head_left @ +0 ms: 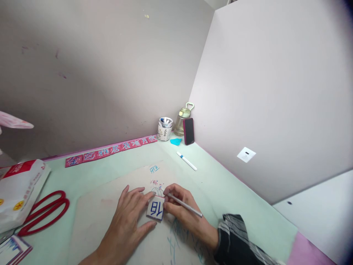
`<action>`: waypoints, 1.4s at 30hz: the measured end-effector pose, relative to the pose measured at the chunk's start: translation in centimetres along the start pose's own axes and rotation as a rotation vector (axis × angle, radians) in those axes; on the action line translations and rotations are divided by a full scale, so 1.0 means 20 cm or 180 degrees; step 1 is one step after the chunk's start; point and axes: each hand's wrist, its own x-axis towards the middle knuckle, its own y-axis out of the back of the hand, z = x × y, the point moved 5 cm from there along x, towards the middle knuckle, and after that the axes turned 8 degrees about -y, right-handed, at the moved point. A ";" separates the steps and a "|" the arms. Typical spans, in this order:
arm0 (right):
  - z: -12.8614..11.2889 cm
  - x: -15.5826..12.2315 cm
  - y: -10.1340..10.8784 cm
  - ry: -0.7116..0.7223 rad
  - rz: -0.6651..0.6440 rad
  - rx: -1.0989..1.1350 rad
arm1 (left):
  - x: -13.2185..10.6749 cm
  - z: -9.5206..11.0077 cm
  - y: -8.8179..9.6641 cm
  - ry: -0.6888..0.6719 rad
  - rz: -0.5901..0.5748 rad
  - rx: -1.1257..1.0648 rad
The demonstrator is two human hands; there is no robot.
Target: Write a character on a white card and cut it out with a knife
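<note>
My left hand (129, 217): fingers spread, palm down on the pale board (96, 206); the index fingertip meets the far left corner of the square tile (155, 209), the thumb lies just beside its near edge. My right hand (183, 211): thumb and fingers pinch the slim silver tool (187, 206), its shaft slanting toward the near right; whether its tip touches the tile, I cannot tell. The tile, lettered in dark blue, lies flat between my two hands, on the board, which bears coloured pen marks.

Far side, along the wall: a row of red lettered tiles (114, 149), then, farther right, a cup of pens (164, 133), a drink bottle (179, 127) and an upright phone (189, 131). A bright blue scrap (175, 141) lies in front of the bottle; a white pen (190, 164) rests nearer me, right of the board. Left side: a white and red package (22, 195), red-handled scissors (64, 209) partly beneath it, and, nearest me, a stack of cards (13, 250).
</note>
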 end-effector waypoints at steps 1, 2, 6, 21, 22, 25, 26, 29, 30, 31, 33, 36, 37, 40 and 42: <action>0.00 0.00 0.00 0.0042 0.0042 -0.0034 | 0.00 0.00 0.00 0.0111 0.0089 -0.0034; 0.00 -0.01 0.00 0.0088 0.0066 -0.0068 | -0.01 0.00 0.00 0.0250 0.0183 -0.0083; -0.01 -0.04 -0.02 0.0276 0.0066 -0.0382 | -0.01 0.00 -0.01 0.0767 0.0298 -0.0368; -0.06 -0.12 -0.10 0.0502 0.0262 -0.1314 | -0.01 0.02 -0.01 0.0794 0.0240 -0.0284; -0.06 -0.12 -0.10 0.0512 0.0261 -0.1326 | -0.01 0.02 -0.01 0.0809 0.0229 -0.0287; -0.05 -0.12 -0.10 0.0566 0.0250 -0.1349 | 0.00 0.02 0.00 0.0822 0.0182 -0.0312; -0.05 -0.11 -0.10 0.0578 0.0244 -0.1357 | 0.00 0.02 0.00 0.0817 0.0172 -0.0310; -0.03 -0.11 -0.10 0.0656 0.0228 -0.1385 | -0.01 0.02 -0.01 0.0787 0.0157 -0.0249; -0.03 -0.11 -0.10 0.0696 0.0219 -0.1398 | -0.01 0.02 -0.01 0.0776 0.0158 -0.0218; -0.02 -0.11 -0.10 0.0738 0.0214 -0.1410 | -0.01 0.02 -0.01 0.0758 0.0149 -0.0189; -0.01 -0.11 -0.10 0.0792 0.0210 -0.1434 | -0.01 0.02 -0.02 0.0695 0.0105 -0.0147; 0.00 -0.11 -0.10 0.0811 0.0219 -0.1451 | -0.01 0.03 -0.03 0.0507 0.0075 -0.0094; 0.00 -0.11 -0.11 0.0810 0.0221 -0.1452 | -0.01 0.03 -0.03 0.0438 0.0098 -0.0067; 0.00 -0.11 -0.11 0.0782 0.0235 -0.1431 | -0.01 0.03 -0.02 0.0307 0.0181 0.0002; -0.01 -0.11 -0.11 0.0762 0.0247 -0.1428 | -0.01 0.04 -0.02 0.0294 0.0154 0.0008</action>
